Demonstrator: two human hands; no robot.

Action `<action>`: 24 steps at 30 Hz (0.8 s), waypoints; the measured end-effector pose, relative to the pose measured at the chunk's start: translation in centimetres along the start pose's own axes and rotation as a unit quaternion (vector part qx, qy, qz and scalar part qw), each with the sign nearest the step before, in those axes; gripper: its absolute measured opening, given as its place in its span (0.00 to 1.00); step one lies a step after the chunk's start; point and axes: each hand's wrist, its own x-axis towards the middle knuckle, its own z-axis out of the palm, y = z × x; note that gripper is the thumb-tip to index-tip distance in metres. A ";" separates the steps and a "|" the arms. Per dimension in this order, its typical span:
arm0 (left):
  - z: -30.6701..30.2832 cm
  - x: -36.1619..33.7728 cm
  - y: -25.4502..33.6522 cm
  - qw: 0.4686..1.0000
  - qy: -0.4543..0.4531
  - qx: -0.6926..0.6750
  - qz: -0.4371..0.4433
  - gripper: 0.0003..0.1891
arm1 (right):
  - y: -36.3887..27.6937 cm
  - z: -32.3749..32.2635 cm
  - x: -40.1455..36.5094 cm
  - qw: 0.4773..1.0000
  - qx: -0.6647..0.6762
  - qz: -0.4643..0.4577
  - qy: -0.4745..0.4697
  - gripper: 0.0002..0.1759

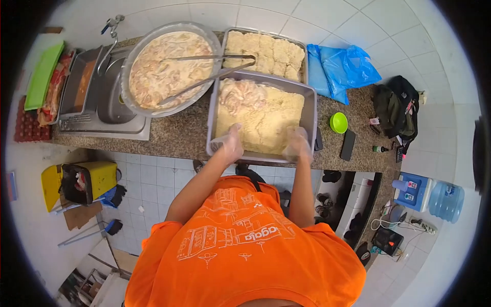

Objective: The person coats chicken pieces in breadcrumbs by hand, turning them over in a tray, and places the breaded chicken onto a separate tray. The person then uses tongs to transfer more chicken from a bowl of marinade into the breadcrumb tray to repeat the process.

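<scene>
- Head view: counter (179,134), bare granite left and right of tub (313,115).
- Tub: at front edge, tray (306,64) behind, long axis side-to-side.
- Left hand (232,145), right hand (299,145): at near corners, finger closure hidden, can't tell.

At 12 o'clock, the wall (358,20) has white tiles, and a speckled stone counter (176,135) runs along it. At 10 o'clock there is a steel sink (110,108). The floor (148,184) is also covered with pale tiles. At 9 o'clock a yellow bin (105,176) stands open. At 3 o'clock is a blue and white water dispenser (413,192). The light is bright and quite even.
</scene>
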 end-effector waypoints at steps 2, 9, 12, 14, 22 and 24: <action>1.0 0.8 -0.5 0.994 -0.106 -0.022 -0.006 0.29 | 1.9 3.7 -1.0 0.991 -0.092 -0.096 -0.006 0.18; 4.0 0.8 -2.4 0.994 -0.068 -0.088 -0.002 0.26 | -3.9 -4.6 2.1 0.989 0.140 0.045 -0.015 0.19; 4.5 -1.1 -1.8 0.985 -0.127 -0.112 0.038 0.25 | -4.5 -2.5 3.6 0.979 0.194 0.020 -0.050 0.17; 4.0 -0.7 -1.5 0.977 -0.120 -0.173 0.022 0.25 | -4.9 -2.3 4.2 0.958 0.255 0.025 -0.130 0.17; 2.9 -2.3 -0.5 0.979 -0.104 -0.168 0.043 0.25 | -7.9 -9.7 2.5 0.953 0.293 0.055 -0.057 0.34; 2.6 -2.3 -0.2 0.980 -0.110 -0.159 0.052 0.25 | -10.4 -13.9 2.3 0.957 0.261 0.043 -0.116 0.30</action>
